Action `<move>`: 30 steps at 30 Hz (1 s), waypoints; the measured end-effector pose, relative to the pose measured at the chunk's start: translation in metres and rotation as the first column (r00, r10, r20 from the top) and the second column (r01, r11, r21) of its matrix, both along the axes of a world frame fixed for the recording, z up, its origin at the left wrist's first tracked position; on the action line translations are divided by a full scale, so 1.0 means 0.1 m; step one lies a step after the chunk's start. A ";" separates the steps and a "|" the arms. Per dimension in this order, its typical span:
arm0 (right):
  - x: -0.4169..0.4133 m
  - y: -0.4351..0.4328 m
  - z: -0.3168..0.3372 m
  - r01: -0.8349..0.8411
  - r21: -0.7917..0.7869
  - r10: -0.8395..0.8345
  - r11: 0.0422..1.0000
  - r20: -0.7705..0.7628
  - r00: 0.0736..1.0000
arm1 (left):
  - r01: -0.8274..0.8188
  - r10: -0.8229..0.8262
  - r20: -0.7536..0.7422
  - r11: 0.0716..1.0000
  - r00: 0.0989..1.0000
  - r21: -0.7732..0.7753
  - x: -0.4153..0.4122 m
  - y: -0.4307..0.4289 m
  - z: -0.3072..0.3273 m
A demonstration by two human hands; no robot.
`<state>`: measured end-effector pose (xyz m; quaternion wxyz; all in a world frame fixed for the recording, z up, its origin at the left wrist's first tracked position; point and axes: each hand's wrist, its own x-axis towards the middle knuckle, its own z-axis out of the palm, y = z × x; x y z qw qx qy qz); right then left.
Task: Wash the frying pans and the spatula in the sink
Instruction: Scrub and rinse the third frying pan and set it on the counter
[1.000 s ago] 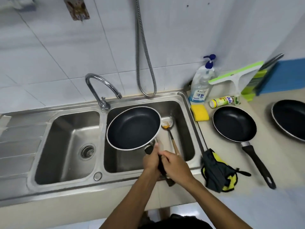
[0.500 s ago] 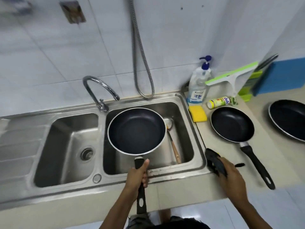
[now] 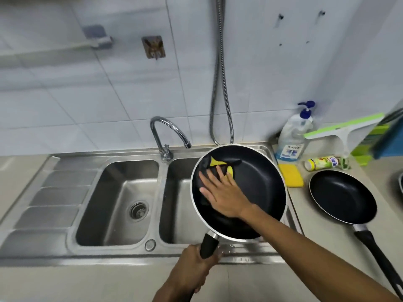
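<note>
While the left hand (image 3: 196, 267) is curling tightly round the black handle of the black non-stick frying pan with the silver rim (image 3: 261, 184), holding it tilted over the right basin of the stainless-steel double sink (image 3: 98, 253), the right hand (image 3: 226, 195) is lying flat inside the pan with its fingers spread, pressing a dark cloth with yellow patches (image 3: 216, 162) against the far-left part of the cooking surface. This is judged to be the scrubbing of the first pan. The next move is probably calling for sweeping the cloth round the whole inside and rim, then rinsing under the curved chrome tap (image 3: 168, 131), from which no water is visibly running. A second black frying pan (image 3: 342, 197) is waiting on the beige counter (image 3: 327, 247), apparently unwashed. The spatula is not showing; whether it is lying under the held pan cannot be told. The held pan is containing only the cloth and the hand, the second pan is showing nothing inside, and the left basin is showing its round drain strainer (image 3: 139, 210).
</note>
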<state>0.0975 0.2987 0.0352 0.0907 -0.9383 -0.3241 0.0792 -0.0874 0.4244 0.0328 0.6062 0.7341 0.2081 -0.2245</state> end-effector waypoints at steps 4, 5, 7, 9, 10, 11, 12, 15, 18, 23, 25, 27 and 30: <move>0.59 -0.36 0.17 0.201 -0.119 -0.188 0.972 0.114 0.976 | -0.017 0.017 0.033 1.000 0.999 0.005 0.02 0.06 0.08; 0.57 -0.56 0.17 0.200 -0.126 -0.183 0.972 0.137 0.974 | -0.029 0.030 0.045 1.000 0.999 -0.007 0.04 0.08 0.08; 0.29 -0.93 0.14 0.131 -0.110 -0.116 0.985 0.126 0.985 | -0.057 0.058 0.045 0.998 0.997 -0.040 0.08 0.11 0.06; -0.20 -1.03 0.07 -0.011 0.014 0.012 1.000 -0.076 0.997 | -0.060 0.062 0.049 0.998 0.997 -0.032 0.15 0.12 0.04; -0.41 -0.93 0.09 -0.069 0.098 0.089 0.993 -0.217 0.972 | -0.043 0.042 0.061 0.999 0.997 0.004 0.19 0.12 0.04; -0.52 -0.75 0.12 -0.108 0.180 0.158 0.978 -0.294 0.943 | -0.008 0.003 0.080 0.998 0.997 0.063 0.22 0.13 0.03; -0.52 -0.55 0.16 -0.111 0.260 0.189 0.959 -0.294 0.937 | 0.043 -0.056 0.101 0.990 0.993 0.132 0.24 0.12 0.03; 0.03 -0.10 0.33 0.041 0.236 -0.028 0.971 -0.060 0.998 | 0.109 -0.142 0.136 0.967 0.980 0.228 0.29 0.07 0.03; 0.65 -0.35 0.50 0.268 0.074 -0.277 0.961 0.168 0.946 | 0.070 -0.096 0.160 0.984 0.982 0.164 0.35 0.00 0.07; 0.29 -1.15 0.31 0.244 -0.040 -0.233 0.969 0.180 0.956 | 0.011 -0.040 0.200 0.989 0.979 0.147 0.54 0.06 0.11; -0.16 -1.00 0.17 0.125 0.025 -0.123 0.992 -0.050 0.991 | 0.003 -0.052 0.227 0.978 0.973 0.211 0.63 0.08 0.08; -0.32 -0.64 0.20 -0.007 0.131 0.030 0.991 -0.179 0.983 | 0.062 -0.142 0.239 0.948 0.961 0.313 0.69 0.10 0.07; 0.08 -0.21 0.37 -0.003 0.158 0.001 0.987 0.014 1.000 | 0.119 -0.190 0.220 0.946 0.957 0.302 0.72 0.02 0.08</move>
